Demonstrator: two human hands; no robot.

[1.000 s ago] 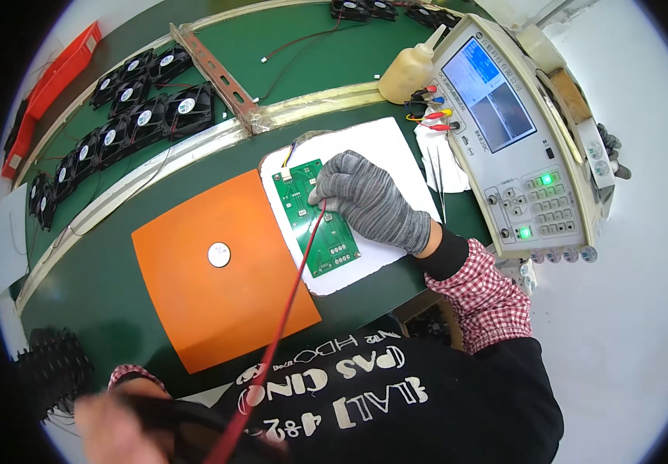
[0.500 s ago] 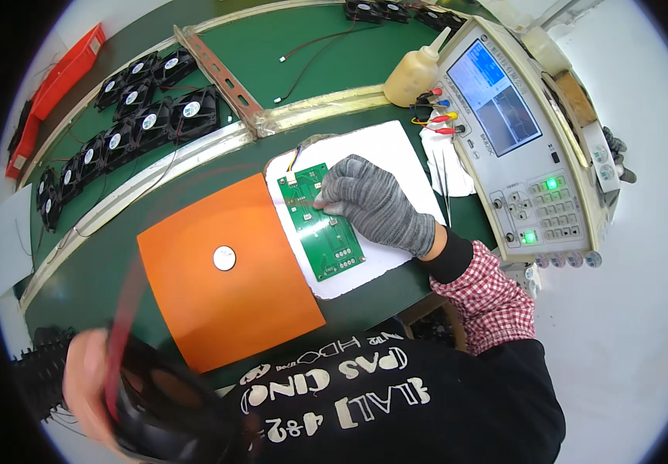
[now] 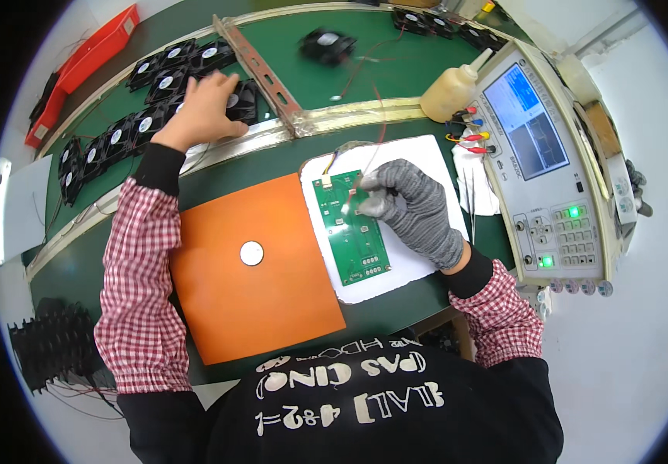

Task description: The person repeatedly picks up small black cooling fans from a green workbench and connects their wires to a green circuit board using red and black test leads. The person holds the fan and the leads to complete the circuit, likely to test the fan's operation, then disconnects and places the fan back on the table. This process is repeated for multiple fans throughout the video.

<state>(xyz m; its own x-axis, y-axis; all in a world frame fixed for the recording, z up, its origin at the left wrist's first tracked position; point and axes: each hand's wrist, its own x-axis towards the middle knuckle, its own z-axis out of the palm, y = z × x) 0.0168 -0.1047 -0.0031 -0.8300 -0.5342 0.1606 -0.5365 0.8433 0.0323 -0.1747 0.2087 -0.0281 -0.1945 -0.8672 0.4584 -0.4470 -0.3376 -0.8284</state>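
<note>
Above the row of black cooling fans (image 3: 148, 122) at the upper left, my bare left hand (image 3: 204, 108) has its fingers spread. Its thumb and forefinger lie on either side of the end fan (image 3: 243, 100); contact is unclear. My right hand (image 3: 415, 205), in a grey knit glove, hovers over a green circuit board (image 3: 353, 240), thumb and forefinger apart. A thin red wire (image 3: 383, 116) with a small white plug (image 3: 346, 208) hangs by those fingertips. Farther back, one blurred fan (image 3: 328, 46) is over the green bench. The board rests on a white pad (image 3: 427, 263).
An orange sheet (image 3: 264, 309) with a round white disc (image 3: 251, 253) lies left of the board. At the right stand a bench instrument (image 3: 543, 178) and a squeeze bottle (image 3: 448, 94). Tweezers (image 3: 469, 189) lie nearby. A slotted metal bar (image 3: 260, 73) divides the fans' area.
My left hand has moved from the lower left up to the fan row. A blurred fan now appears at the back. My right finger and thumb have parted, and the whole view has shifted.
</note>
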